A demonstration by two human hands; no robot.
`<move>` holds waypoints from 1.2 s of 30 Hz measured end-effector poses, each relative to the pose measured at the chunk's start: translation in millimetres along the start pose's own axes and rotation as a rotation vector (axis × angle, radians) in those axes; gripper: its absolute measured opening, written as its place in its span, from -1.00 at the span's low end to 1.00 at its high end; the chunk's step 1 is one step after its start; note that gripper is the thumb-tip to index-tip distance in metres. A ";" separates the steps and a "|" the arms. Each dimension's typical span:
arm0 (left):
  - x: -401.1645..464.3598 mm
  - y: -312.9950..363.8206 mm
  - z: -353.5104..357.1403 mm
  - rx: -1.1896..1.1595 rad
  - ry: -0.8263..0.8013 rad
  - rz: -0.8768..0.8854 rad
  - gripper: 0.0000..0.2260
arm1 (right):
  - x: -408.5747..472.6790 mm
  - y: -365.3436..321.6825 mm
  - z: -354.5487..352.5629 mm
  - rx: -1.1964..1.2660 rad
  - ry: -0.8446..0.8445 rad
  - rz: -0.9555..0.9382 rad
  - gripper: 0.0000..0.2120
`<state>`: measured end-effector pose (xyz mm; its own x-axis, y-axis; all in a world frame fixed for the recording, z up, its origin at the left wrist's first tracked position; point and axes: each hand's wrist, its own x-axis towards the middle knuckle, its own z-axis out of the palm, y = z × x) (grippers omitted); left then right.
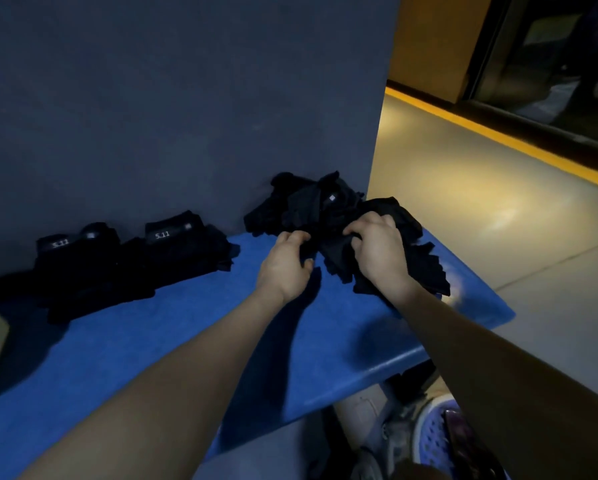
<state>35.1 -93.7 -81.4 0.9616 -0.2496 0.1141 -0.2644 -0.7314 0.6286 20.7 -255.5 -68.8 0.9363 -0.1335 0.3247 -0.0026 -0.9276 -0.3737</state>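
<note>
both hands are in the loose pile of black socks (328,216) at the far right end of the blue table (173,344), against the dark wall (186,98). the left hand (285,266) pinches a dark piece at the near edge of the pile. the right hand (377,251) has its fingers curled into the fabric. on the left, well apart, sorted socks (131,261) lie in a row with white "5.11" labels.

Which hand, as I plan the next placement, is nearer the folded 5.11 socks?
Left. The left hand pinches the loose heap right of the folded 5.11 socks; the right hand grips it farther right.
</note>
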 end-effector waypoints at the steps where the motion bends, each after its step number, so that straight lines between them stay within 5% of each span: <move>1: 0.9 -0.3 -2.1 -0.013 0.010 -0.002 -0.62 | 0.8 -2.0 -2.9 0.054 0.044 -0.009 -0.72; 8: -5.9 3.0 -35.9 -0.225 0.134 0.004 -0.63 | -4.1 -37.3 -36.3 0.281 0.090 -0.063 -0.75; 12: -36.9 0.9 -68.2 -0.430 0.222 -0.064 -0.92 | -18.8 -67.2 -41.3 0.320 -0.013 -0.087 -0.80; 20: -104.4 -17.6 -126.4 -0.660 0.072 -0.345 -0.46 | -59.8 -141.1 -31.3 0.383 -0.131 -0.188 -0.91; 24: -127.2 -38.8 -140.7 -0.734 0.040 -0.237 -0.85 | -75.2 -165.1 -26.6 0.427 -0.243 -0.225 -0.89; 26: -136.4 -47.9 -145.4 -0.709 0.092 -0.216 -0.89 | -79.8 -171.5 -22.8 0.501 -0.344 -0.223 -0.81; 33: -162.0 -77.9 -175.9 -0.852 0.015 -0.231 -0.69 | -87.4 -172.5 -9.0 0.632 -0.536 0.117 -0.48; 36: -169.6 -80.1 -182.9 -0.961 -0.062 -0.224 -0.65 | -91.6 -184.3 -0.8 0.830 -0.695 0.236 -0.59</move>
<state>-93.4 123.3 -10.4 0.9694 -0.2208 -0.1072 0.1220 0.0542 0.9911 -64.9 -72.6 -29.1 0.9372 0.1901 -0.2924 -0.2143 -0.3474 -0.9129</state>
